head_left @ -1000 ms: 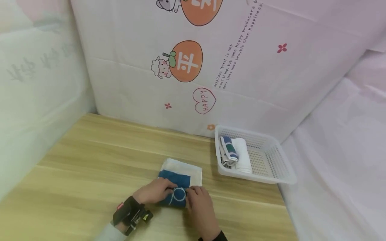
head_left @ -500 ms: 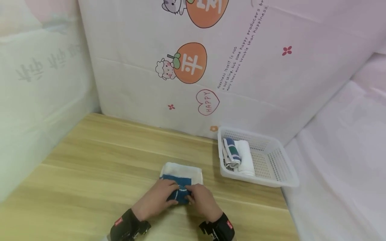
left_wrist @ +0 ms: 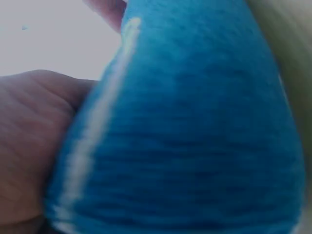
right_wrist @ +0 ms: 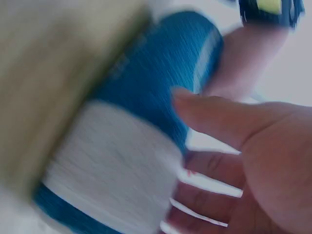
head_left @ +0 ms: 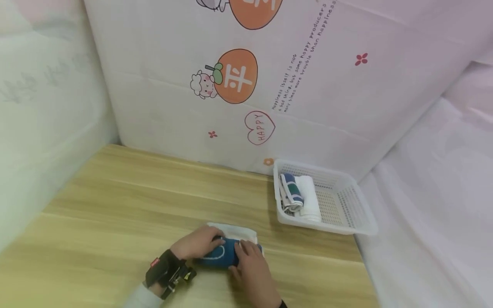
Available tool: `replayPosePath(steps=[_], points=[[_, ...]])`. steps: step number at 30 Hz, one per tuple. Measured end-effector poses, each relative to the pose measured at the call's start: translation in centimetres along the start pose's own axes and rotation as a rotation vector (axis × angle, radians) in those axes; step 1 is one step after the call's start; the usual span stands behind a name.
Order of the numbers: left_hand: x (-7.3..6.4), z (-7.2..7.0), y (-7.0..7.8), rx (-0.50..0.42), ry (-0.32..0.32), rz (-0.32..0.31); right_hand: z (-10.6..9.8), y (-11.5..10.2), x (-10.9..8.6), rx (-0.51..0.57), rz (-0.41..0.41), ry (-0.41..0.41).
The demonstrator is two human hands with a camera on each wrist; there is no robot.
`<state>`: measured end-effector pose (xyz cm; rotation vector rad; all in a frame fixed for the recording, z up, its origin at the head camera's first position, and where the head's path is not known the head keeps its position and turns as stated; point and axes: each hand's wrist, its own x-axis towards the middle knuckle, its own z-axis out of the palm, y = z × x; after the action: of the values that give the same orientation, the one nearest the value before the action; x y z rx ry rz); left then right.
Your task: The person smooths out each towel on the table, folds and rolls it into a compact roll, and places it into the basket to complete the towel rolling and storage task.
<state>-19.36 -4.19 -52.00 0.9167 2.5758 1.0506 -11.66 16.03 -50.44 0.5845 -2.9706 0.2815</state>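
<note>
A blue and white towel [head_left: 230, 252] lies partly rolled on the table, with a pale flat end [head_left: 235, 232] showing beyond the roll. My left hand [head_left: 198, 243] holds the roll's left part, its fingers over the top. At the right part, my right hand [head_left: 252, 267] grips the roll, fingers on top and thumb on the near side. Up close in the left wrist view, the blue roll [left_wrist: 185, 117] carries a white line. The right wrist view shows a white band between blue sections, with my right thumb [right_wrist: 209, 109] against the roll.
A white plastic basket [head_left: 346, 205] stands at the table's back right. Inside are a rolled striped towel [head_left: 291, 192] and a rolled white towel [head_left: 309, 199]. Printed cloth [head_left: 173, 107] hangs behind the wooden table [head_left: 115, 201], and white cloth closes off both sides.
The roll has become thicker, and less of the flat pale end shows beyond it. Both hands have shifted their hold along with the roll; the head view has moved slightly.
</note>
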Motion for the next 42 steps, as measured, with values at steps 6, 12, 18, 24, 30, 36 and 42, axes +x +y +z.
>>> replayPosePath(steps=[6,12,18,24,30,36,42], points=[[0.6,0.1,0.2,0.112,0.192,0.095,1.4,1.2,1.6,-0.001,-0.059,0.041],[-2.0,1.2,1.5,0.331,0.172,0.117,0.5,3.7,2.6,0.139,-0.160,-0.068],[-3.7,0.8,2.4,0.316,0.051,0.034,-0.2,4.0,1.9,0.369,-0.118,-0.271],[-2.3,-0.5,1.1,0.187,-0.033,0.069,-0.4,2.6,1.5,0.187,-0.102,-0.141],[-1.1,-0.2,-0.1,0.153,0.054,0.071,0.9,1.4,2.3,-0.132,-0.152,-0.060],[-1.9,1.2,0.7,0.357,0.211,0.080,1.5,2.6,4.1,-0.023,-0.155,-0.073],[-1.7,1.4,0.0,0.369,0.274,0.079,1.8,3.1,5.1,-0.031,-0.205,-0.085]])
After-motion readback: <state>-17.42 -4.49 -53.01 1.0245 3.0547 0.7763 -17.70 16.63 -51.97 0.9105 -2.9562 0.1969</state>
